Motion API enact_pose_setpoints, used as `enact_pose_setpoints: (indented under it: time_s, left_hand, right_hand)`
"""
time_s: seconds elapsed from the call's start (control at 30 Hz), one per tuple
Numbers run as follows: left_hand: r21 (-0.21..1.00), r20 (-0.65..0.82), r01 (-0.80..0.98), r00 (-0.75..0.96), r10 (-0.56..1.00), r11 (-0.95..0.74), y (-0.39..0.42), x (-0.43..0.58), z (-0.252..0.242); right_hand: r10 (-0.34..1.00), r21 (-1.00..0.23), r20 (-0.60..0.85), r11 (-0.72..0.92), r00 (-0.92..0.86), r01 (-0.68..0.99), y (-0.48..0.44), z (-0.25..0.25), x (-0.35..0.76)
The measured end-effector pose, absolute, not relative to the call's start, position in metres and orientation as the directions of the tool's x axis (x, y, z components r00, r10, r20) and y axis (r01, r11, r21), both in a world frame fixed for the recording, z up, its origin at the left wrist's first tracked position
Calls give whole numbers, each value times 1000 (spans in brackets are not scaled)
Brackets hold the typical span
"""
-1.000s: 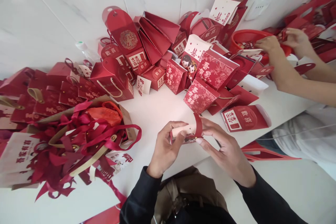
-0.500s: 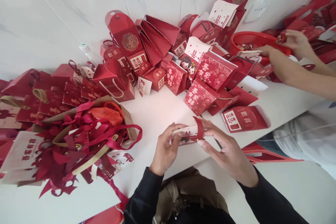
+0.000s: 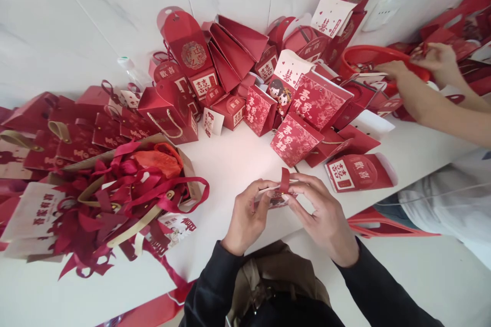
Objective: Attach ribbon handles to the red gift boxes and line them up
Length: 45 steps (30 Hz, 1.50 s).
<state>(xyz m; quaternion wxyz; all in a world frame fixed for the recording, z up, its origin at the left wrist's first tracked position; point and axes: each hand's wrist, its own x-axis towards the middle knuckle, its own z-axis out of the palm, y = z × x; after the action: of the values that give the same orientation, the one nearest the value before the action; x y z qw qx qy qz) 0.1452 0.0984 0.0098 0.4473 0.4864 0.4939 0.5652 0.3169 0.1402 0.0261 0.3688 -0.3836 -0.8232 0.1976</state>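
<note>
Box [image 3: 270, 199] of pale printed card is being held over the counter [image 3: 230, 163] near its front edge, to the right of the ribbon bag [image 3: 190, 176] and apart from it. Left hand [image 3: 245, 214] is gripping the end of the box nearer the ribbon bag, with its thumb on top and its fingers curled around. Right hand [image 3: 326, 219] is pinching thumb and forefinger on the red ribbon [image 3: 284, 180] that is looping up from the top of the box, while its other fingers are lying bent along the farther end.

The box is probably weighing next to nothing (thin walls, easily crushed). It is likely asking to be held by its folded edges and corners, where the card is stiffest, rather than by its flat panels. The ribbon is looking soft and slick, and is probably calling for a firm fingertip pinch.

Behind the ribbon bag and to its right, a pile [image 3: 230, 61] of red boxes and bags is leaning against the wall. Far to the right of the ribbon bag, a co-worker's hands [image 3: 395, 69] are working at a red basket [image 3: 360, 52].
</note>
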Motion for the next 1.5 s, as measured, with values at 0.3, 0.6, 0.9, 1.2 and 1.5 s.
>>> enact_pose_setpoints:
  time_s: [0.3,0.6,0.9,1.2,1.5]
  left_hand:
    - [994,108,-12,-135,985,-110,99,145,9]
    - [996,70,53,-84,994,-66,100,141,19]
    - [980,-84,-186,-57,995,72,104,148,13]
    - [977,-63,-213,-146,987,31,100,155,14]
    - [994,34,-101,-24,999,-36,91,152,15]
  right_hand:
    - [765,-588,486,644,-422,490,138,30,314]
    - [796,-612,488,605,-358,510,139,26,311]
    - [816,-632,461,578,-349,516,143,33,316]
    - [770,-680,310,590,-558,435,146,53,331]
    - [602,-716,166,618,-781,325,197,59,328]
